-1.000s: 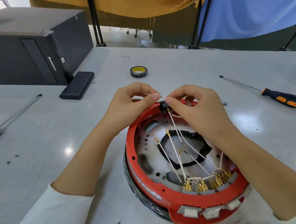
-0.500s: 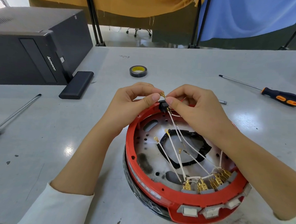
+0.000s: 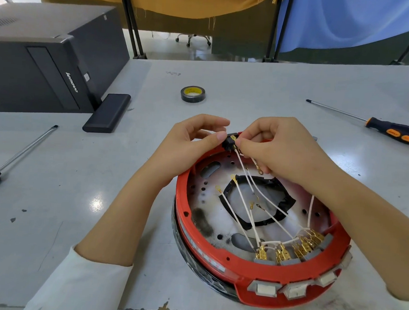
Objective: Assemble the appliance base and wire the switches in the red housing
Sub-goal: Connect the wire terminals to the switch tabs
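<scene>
The round red housing lies open side up on the grey table, with a metal plate inside. Several white rocker switches sit in its near rim, brass terminals behind them. White wires with brass ends run from those terminals across the plate. At the far rim sits a small black connector block. My left hand holds that block between thumb and fingers. My right hand pinches a white wire's brass end right at the block.
A black tape roll lies beyond the housing. An orange-and-black screwdriver is at the right, another screwdriver at the left. A black computer case and a flat black box stand at the back left.
Both hands stay at the connector block. The brass wire end held just above the block has come down onto it, and my right fingers have curled lower over the wires.
</scene>
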Demonstrator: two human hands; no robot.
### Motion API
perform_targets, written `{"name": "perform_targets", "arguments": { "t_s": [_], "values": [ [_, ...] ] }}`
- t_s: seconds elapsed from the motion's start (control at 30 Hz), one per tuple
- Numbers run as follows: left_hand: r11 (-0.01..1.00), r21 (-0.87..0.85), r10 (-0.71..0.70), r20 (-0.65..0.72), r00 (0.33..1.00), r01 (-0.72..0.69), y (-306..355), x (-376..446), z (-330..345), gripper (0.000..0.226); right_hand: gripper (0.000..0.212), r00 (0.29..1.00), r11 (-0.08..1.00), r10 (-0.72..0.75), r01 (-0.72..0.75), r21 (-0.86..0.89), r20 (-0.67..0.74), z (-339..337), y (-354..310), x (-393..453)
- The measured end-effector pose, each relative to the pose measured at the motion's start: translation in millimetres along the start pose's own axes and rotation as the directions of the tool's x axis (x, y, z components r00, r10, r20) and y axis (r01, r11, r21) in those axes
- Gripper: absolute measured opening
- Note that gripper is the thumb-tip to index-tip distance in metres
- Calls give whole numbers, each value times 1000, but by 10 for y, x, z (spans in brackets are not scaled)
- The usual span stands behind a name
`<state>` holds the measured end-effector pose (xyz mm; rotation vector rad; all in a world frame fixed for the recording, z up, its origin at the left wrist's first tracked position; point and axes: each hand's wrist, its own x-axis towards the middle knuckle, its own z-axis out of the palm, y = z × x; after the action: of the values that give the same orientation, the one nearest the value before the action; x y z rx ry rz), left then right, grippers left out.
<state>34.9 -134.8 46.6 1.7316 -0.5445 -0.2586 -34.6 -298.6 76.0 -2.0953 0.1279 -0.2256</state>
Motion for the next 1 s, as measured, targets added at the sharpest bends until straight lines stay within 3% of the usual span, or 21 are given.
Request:
{"name": "perform_targets", "arguments": {
  "t_s": [0.3, 0.57, 1.0],
  "values": [
    [999, -19, -46, 49, 998, 47, -22, 6, -2, 28, 8, 998, 915, -68, 60, -398, -4, 63, -4, -70],
    [998, -22, -51, 48, 998, 52, -17, 8, 1, 28, 3, 996, 839, -93, 77, -539, -3, 164, -28, -32],
    [999, -22, -48, 50, 998, 49, -21, 8, -8, 28, 5, 983, 766, -179, 156, -624, 26, 219, -19, 1]
  ]
}}
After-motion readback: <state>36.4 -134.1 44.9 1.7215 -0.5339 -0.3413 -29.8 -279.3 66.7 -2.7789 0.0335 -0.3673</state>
